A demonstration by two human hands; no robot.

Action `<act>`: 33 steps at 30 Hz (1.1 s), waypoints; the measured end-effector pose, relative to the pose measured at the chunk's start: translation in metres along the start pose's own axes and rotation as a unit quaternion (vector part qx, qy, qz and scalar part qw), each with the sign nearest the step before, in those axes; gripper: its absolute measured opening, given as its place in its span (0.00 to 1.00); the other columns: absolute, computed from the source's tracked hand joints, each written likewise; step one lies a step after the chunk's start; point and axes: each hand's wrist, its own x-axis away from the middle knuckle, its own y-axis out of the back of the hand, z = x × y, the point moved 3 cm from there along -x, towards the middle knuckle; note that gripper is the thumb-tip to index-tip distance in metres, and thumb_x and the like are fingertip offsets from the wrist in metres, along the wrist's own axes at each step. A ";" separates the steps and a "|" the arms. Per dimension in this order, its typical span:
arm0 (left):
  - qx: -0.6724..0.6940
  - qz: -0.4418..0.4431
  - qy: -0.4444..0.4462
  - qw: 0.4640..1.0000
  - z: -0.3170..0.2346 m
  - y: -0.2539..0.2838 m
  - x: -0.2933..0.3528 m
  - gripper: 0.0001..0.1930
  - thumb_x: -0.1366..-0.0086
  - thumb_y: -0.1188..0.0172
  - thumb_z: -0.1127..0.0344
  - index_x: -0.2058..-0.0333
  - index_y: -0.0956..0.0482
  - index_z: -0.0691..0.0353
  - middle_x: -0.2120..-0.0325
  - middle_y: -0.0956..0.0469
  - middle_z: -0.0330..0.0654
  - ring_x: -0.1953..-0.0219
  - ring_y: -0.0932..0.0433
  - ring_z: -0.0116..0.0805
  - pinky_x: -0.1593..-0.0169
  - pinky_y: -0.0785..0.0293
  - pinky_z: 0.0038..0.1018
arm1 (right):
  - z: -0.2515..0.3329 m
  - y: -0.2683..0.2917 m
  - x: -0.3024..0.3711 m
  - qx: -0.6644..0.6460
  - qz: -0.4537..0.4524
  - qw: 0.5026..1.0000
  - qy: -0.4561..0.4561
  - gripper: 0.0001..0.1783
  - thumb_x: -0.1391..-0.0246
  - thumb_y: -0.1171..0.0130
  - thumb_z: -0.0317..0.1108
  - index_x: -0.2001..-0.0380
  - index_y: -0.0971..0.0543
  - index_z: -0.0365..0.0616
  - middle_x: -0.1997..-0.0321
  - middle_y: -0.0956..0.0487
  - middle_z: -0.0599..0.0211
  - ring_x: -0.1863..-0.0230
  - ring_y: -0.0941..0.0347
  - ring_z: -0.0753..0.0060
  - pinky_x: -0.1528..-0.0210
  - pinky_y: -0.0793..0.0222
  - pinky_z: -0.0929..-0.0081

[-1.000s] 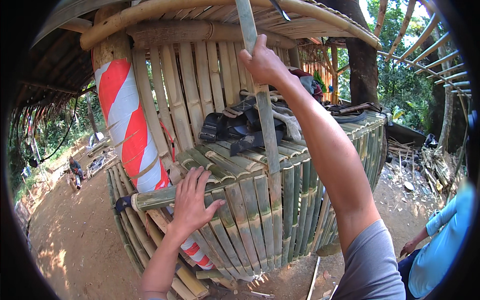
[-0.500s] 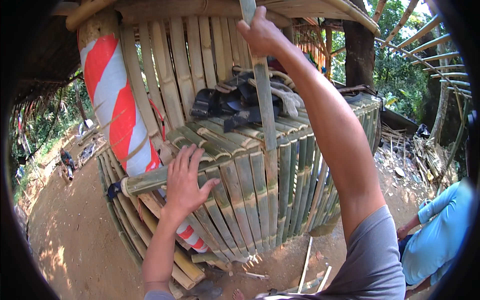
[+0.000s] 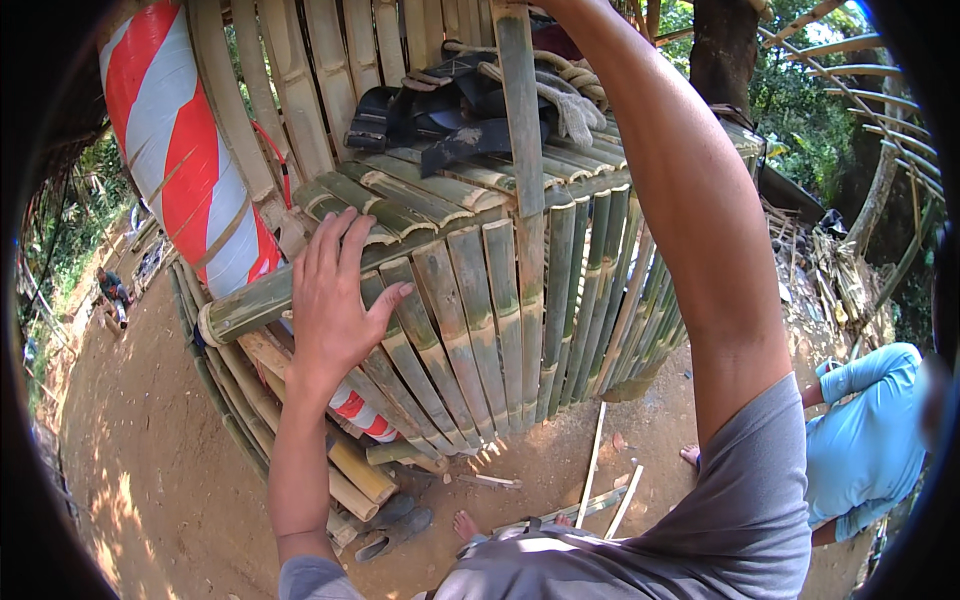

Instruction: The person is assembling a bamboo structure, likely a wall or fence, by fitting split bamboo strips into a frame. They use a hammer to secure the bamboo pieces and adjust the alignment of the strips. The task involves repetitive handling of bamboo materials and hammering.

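Note:
My left hand (image 3: 335, 300) lies with its fingers stretched out over a round green bamboo pole (image 3: 240, 310) along the top edge of a bamboo-slat bench. At the top edge of the view my right arm reaches up to a long flat bamboo slat (image 3: 520, 110). Only a sliver of my right hand (image 3: 535, 4) shows there, at the slat's upper part; its fingers are mostly cut off. The slat stands upright, its lower end overlapping the bench's front top edge. Upright slats (image 3: 470, 300) line the bench front.
Black straps (image 3: 455, 120) and pale rope (image 3: 575, 115) lie on the bench top. A post wrapped in red-and-white plastic (image 3: 185, 150) leans at the left. A person in a light blue shirt (image 3: 865, 440) is at the right. Boots (image 3: 395, 530) and thin sticks (image 3: 595, 460) lie on the dirt floor.
The view has tilted downward, so my right hand has nearly left it at the top. The slat keeps about the same place against the bench, and my left hand still rests on the pole.

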 end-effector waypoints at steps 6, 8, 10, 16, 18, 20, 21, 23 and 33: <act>0.022 -0.014 0.041 0.999 -0.014 0.005 -0.010 0.38 0.48 0.29 0.56 0.40 0.33 0.61 0.40 0.32 0.52 0.34 0.39 0.54 0.34 0.44 0.45 | 0.002 -0.011 0.012 -0.049 -0.066 0.997 0.013 0.30 0.41 0.49 0.47 0.49 0.40 0.30 0.56 0.25 0.23 0.51 0.27 0.25 0.45 0.32 0.41; -0.002 -0.081 -0.010 0.997 -0.039 0.001 -0.017 0.37 0.48 0.29 0.56 0.41 0.32 0.61 0.40 0.31 0.51 0.33 0.40 0.52 0.33 0.45 0.46 | -0.001 -0.010 0.010 -0.049 -0.078 0.996 0.018 0.30 0.41 0.48 0.47 0.49 0.40 0.30 0.56 0.24 0.23 0.51 0.27 0.25 0.45 0.32 0.41; 0.007 -0.071 -0.050 0.996 -0.060 -0.013 -0.031 0.37 0.49 0.28 0.55 0.41 0.30 0.60 0.41 0.30 0.49 0.32 0.40 0.49 0.32 0.49 0.49 | -0.005 -0.010 0.005 -0.049 -0.087 0.995 0.031 0.30 0.41 0.48 0.47 0.50 0.40 0.30 0.55 0.25 0.24 0.51 0.27 0.25 0.45 0.32 0.41; -0.047 -0.063 -0.047 0.996 -0.067 -0.056 -0.047 0.36 0.51 0.27 0.50 0.44 0.25 0.58 0.46 0.24 0.38 0.32 0.39 0.44 0.32 0.57 0.53 | -0.001 -0.011 0.009 -0.083 -0.067 0.994 0.028 0.33 0.41 0.46 0.47 0.47 0.40 0.27 0.53 0.25 0.23 0.49 0.27 0.27 0.44 0.32 0.43; -0.048 -0.073 -0.039 0.995 -0.071 -0.059 -0.049 0.35 0.51 0.27 0.51 0.45 0.25 0.57 0.47 0.23 0.38 0.33 0.37 0.42 0.32 0.57 0.52 | -0.001 -0.004 0.007 -0.071 -0.075 0.994 0.042 0.34 0.42 0.45 0.45 0.46 0.41 0.26 0.53 0.25 0.24 0.48 0.27 0.27 0.43 0.32 0.44; -0.040 -0.079 -0.047 0.995 -0.070 -0.059 -0.049 0.34 0.52 0.26 0.54 0.46 0.25 0.59 0.49 0.23 0.39 0.34 0.36 0.44 0.34 0.56 0.55 | 0.002 0.002 0.010 -0.075 -0.079 0.993 0.046 0.34 0.42 0.45 0.45 0.46 0.41 0.25 0.53 0.25 0.24 0.48 0.27 0.28 0.43 0.31 0.45; -0.036 -0.082 -0.051 0.995 -0.069 -0.059 -0.049 0.34 0.52 0.25 0.56 0.47 0.25 0.60 0.49 0.23 0.40 0.35 0.36 0.45 0.35 0.55 0.56 | 0.003 0.006 0.013 -0.083 -0.081 0.992 0.044 0.34 0.42 0.44 0.44 0.46 0.41 0.25 0.53 0.25 0.24 0.48 0.27 0.29 0.43 0.31 0.45; -0.030 -0.082 -0.044 0.995 -0.071 -0.059 -0.049 0.33 0.52 0.25 0.57 0.48 0.25 0.60 0.50 0.23 0.40 0.35 0.35 0.44 0.34 0.56 0.55 | 0.005 0.011 0.014 -0.096 -0.092 0.990 0.045 0.34 0.43 0.44 0.44 0.46 0.41 0.25 0.54 0.24 0.25 0.48 0.26 0.30 0.44 0.31 0.46; -0.031 -0.061 -0.022 0.997 -0.072 -0.056 -0.050 0.34 0.51 0.26 0.52 0.48 0.25 0.63 0.48 0.23 0.42 0.34 0.36 0.38 0.31 0.60 0.49 | 0.021 0.003 0.027 -0.137 -0.107 0.984 0.035 0.33 0.44 0.44 0.44 0.46 0.40 0.27 0.54 0.23 0.28 0.49 0.26 0.30 0.45 0.31 0.46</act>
